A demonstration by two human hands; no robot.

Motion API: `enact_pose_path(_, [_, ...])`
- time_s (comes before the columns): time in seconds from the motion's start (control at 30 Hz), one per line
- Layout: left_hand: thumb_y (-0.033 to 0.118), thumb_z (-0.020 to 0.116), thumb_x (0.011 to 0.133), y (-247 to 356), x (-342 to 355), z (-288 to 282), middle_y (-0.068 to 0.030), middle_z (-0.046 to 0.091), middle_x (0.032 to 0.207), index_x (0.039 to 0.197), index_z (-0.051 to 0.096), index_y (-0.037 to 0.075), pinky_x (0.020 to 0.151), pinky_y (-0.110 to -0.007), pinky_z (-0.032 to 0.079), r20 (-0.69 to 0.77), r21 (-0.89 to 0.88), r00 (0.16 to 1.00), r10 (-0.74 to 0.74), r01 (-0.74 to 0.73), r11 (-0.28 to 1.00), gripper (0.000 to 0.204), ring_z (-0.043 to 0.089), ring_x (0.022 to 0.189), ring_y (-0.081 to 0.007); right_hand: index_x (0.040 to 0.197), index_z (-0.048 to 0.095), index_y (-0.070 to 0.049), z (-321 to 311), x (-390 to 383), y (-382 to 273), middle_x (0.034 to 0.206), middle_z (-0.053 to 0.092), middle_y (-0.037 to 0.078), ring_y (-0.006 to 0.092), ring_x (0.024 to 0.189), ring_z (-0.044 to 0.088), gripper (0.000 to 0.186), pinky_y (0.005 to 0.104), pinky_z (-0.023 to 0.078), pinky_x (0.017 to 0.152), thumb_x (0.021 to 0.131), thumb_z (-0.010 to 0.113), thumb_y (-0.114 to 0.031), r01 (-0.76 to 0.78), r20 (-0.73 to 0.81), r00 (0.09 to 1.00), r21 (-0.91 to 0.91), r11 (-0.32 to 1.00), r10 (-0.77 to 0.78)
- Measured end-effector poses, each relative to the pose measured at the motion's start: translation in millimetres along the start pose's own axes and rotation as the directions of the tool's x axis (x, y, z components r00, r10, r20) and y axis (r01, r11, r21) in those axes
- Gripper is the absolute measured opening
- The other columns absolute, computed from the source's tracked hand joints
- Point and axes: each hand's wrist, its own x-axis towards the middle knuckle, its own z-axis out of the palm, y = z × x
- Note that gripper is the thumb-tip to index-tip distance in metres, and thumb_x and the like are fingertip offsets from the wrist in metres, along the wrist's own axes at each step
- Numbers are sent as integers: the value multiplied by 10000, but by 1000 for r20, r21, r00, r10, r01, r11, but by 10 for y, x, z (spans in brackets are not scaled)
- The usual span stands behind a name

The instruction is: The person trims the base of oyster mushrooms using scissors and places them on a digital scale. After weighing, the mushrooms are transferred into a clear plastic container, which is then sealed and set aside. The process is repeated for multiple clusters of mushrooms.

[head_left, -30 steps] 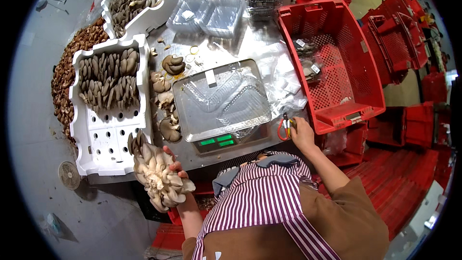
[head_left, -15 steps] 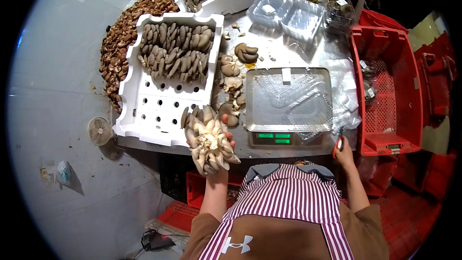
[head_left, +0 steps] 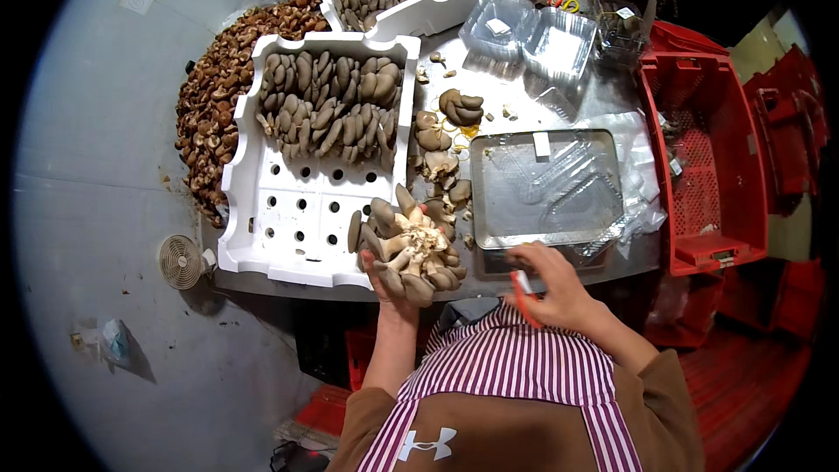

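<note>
My left hand (head_left: 395, 287) holds a cluster of oyster mushrooms (head_left: 418, 245) from below, its cut stem side turned up, just right of the white foam crate's near corner. My right hand (head_left: 555, 284) is closed around an orange-handled tool (head_left: 527, 300), in front of the scale; the hand partly covers it, so its kind is unclear. The white foam crate (head_left: 288, 273) holds rows of grey oyster mushrooms (head_left: 332, 105) in its far half. Loose mushrooms (head_left: 437, 164) lie between crate and scale. On the scale's metal tray (head_left: 507, 210) rests a clear plastic lid (head_left: 577, 183).
A heap of brown mushrooms (head_left: 210, 114) lies left of the crate. Behind stand a second foam crate (head_left: 428, 9) of mushrooms and clear plastic boxes (head_left: 559, 39). A red basket (head_left: 699, 166) stands at the right. A small fan (head_left: 181, 262) is at the far left.
My right hand has moved left with the orange-handled tool, from beside the red basket to in front of the scale. The mushroom cluster has shifted slightly right and tilted in my left hand.
</note>
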Motion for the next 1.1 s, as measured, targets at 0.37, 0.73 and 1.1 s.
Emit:
enact_pose_path(0.37, [664,691,756,319,-290,-274,-173,492,1388,1473,348,75,1065,-515,432,-214,347,962,168,-86,934,989,507,1254,-358,1302,516,-23,573,580,-227,1101,550,163,317,1000,541,742,406,402,848,736,761,-437,256,118,964,-151,955,-239])
enact_pose_path(0.73, [657,715,733,480,-361,-248,-130,403,1475,1493,315,72,1114,-481,383,-194,300,977,84,-22,954,1039,437,1328,-314,1271,536,35,742,701,-211,847,558,107,245,671,577,511,357,485,578,821,699,-143,366,77,930,-249,897,-358])
enact_pose_path(1.1, [634,679,776,575,-341,-338,-132,379,1481,1499,309,134,1106,-501,372,-293,263,951,101,-21,965,954,407,1335,-333,1155,599,-34,494,774,-226,796,558,96,262,647,595,412,390,478,567,812,719,-228,332,179,941,-309,891,-289])
